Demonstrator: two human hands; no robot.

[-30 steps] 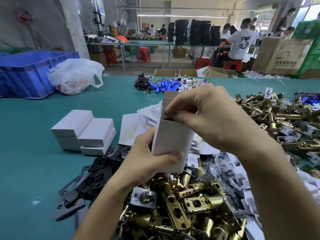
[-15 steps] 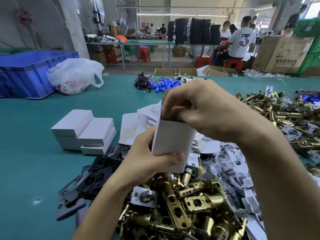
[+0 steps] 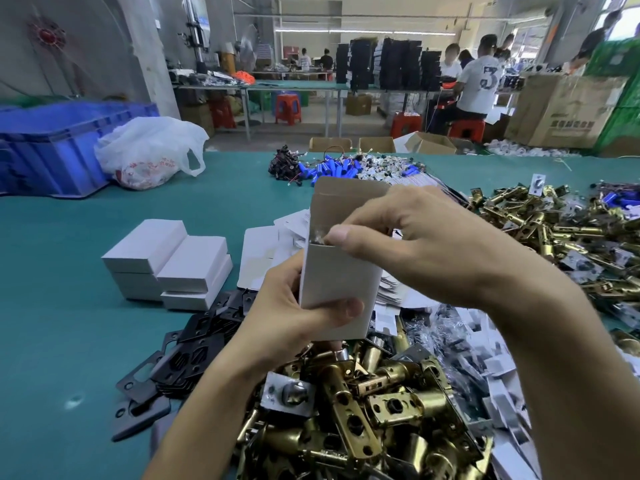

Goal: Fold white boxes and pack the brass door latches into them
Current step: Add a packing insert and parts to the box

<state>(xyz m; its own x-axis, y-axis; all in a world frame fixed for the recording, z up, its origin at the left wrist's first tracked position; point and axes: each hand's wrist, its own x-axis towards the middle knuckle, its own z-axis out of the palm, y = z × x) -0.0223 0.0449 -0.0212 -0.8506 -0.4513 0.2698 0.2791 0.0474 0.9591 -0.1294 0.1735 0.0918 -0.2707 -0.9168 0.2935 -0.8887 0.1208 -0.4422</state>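
Since the earlier frame the right hand (image 3: 426, 244) has slid off the top of the white box (image 3: 336, 282), so the brown inside of the top flap (image 3: 346, 195) now stands bare above the grip and the open mouth shows. The left hand (image 3: 291, 327) holds the box upright from below, its thumb pressed across the lower front face and its fingers wrapped behind. The right hand's thumb lies at the front rim of the mouth and its curled fingers reach over the box's right top edge; whether they pinch the rim or something inside cannot be told. Something shiny (image 3: 317, 236) glints just inside the mouth, beside the thumb tip, too small to name. Directly under the grip lies a heap of brass door latches (image 3: 363, 410), with a second heap (image 3: 554, 230) beyond the right wrist. Left of the gripping hand sit closed white boxes (image 3: 173, 261) in a stack, black plates (image 3: 194, 344) below them, and flat box blanks (image 3: 263, 251) just behind the held box, all on the green table (image 3: 52, 323)
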